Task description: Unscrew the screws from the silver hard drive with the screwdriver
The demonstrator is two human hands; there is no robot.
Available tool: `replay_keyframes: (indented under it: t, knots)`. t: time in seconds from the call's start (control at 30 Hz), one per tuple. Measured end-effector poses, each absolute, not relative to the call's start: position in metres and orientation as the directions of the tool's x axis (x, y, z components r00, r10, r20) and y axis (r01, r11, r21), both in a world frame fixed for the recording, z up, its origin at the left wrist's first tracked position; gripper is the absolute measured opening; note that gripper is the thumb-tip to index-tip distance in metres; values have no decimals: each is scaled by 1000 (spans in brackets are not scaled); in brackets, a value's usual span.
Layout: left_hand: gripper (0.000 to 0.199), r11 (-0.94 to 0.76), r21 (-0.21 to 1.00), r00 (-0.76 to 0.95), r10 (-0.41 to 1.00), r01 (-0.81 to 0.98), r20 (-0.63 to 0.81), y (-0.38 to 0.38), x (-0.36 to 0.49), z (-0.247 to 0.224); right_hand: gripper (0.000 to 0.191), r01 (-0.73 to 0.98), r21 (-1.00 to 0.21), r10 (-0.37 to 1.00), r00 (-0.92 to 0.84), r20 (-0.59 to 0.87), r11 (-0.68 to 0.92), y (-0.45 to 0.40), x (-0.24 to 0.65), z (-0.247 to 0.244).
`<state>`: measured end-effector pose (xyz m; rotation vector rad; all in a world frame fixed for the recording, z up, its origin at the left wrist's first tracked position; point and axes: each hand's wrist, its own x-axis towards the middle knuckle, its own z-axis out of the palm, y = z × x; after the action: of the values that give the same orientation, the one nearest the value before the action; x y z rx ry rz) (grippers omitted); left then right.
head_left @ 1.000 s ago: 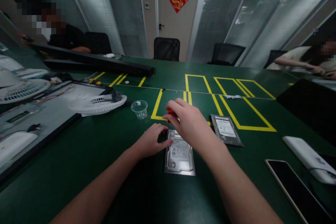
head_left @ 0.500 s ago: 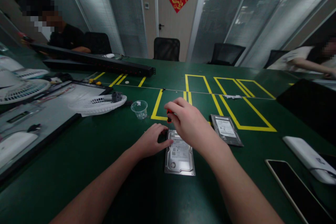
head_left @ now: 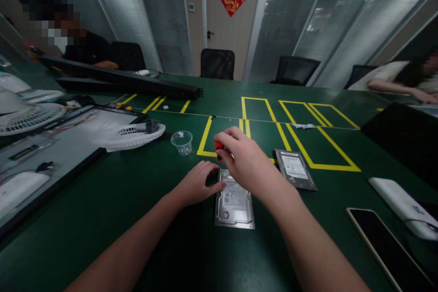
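Note:
A silver hard drive (head_left: 234,207) with a white label lies flat on the green table in front of me. My left hand (head_left: 198,182) grips its far left corner, the thumb on the top face and the fingers curled at the side. Above that corner, my right hand (head_left: 241,153) pinches the red and black handle of a screwdriver (head_left: 219,148), held upright. The screwdriver's tip comes down near the corner, close to my left fingertips; its exact contact is too small to make out. My right hand covers the drive's far right part.
A second hard drive (head_left: 296,171) lies to the right. A clear plastic cup (head_left: 182,142) stands left of the hands, near a white fan grille (head_left: 128,136). A phone (head_left: 386,246) and a white device (head_left: 404,205) lie at right. Two people sit across the table.
The screwdriver handle has turned slightly in my right fingers, with more of its red showing. My left hand and the hard drive stay in place.

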<state>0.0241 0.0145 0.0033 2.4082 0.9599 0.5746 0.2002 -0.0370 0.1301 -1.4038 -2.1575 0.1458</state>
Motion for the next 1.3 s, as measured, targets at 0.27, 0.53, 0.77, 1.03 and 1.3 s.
replay_keyframes:
  t: [0.27, 0.53, 0.77, 1.03, 1.3]
  knots:
    - [30, -625, 588, 661, 725, 513, 193, 14, 24, 5, 37, 809, -344, 859, -344, 378, 476, -37, 203, 130]
    - [32, -635, 579, 669, 717, 511, 196, 15, 23, 3, 11, 838, -281, 850, -339, 402, 467, -36, 199, 133]
    - [31, -630, 586, 670, 718, 510, 188, 15, 23, 5, 15, 849, -283, 859, -316, 403, 446, -37, 199, 133]
    - [30, -632, 576, 666, 721, 518, 191, 14, 24, 5, 19, 825, -313, 856, -339, 391, 470, -36, 202, 128]
    - [32, -633, 579, 659, 723, 514, 206, 15, 24, 1, 18, 806, -340, 854, -353, 381, 485, -37, 200, 131]
